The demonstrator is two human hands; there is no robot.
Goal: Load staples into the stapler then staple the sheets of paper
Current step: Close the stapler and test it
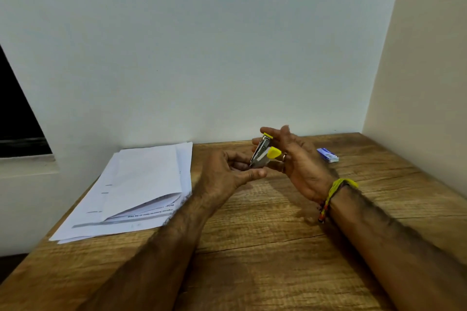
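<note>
The wood-grain brown laminate surface (pixel 252 247) carries everything in view and meets pale walls behind and to the right of the grip. A loose stack of white printed paper sheets (pixel 131 192) lies flat on the surface, well to the left of the grip, its top sheet folded back so that lines of print show along the near edge; the stack's left corner overhangs the surface edge. The left hand (pixel 227 174) is raised above the surface with fingers curled and thumb extended, its grip closed on the lower end of the small silver metal stapler with yellow plastic parts (pixel 261 153). The stapler is held clear of the surface, tilted steeply with its yellow-capped end uppermost, between the two hands. The right hand (pixel 300 166) stands just right of the stapler, palm turned inward and fingers spread; its fingertips touch the stapler's upper end, but whether this amounts to a firm grip cannot be told. A yellow woven thread band with small beads (pixel 336 189) circles the right wrist, near side of the grip. A small blue and white cardboard staple box (pixel 327 155) lies flat on the surface, right of the grip and apart from both hands. A ring (pixel 284 156) shows on one right-hand finger.
</note>
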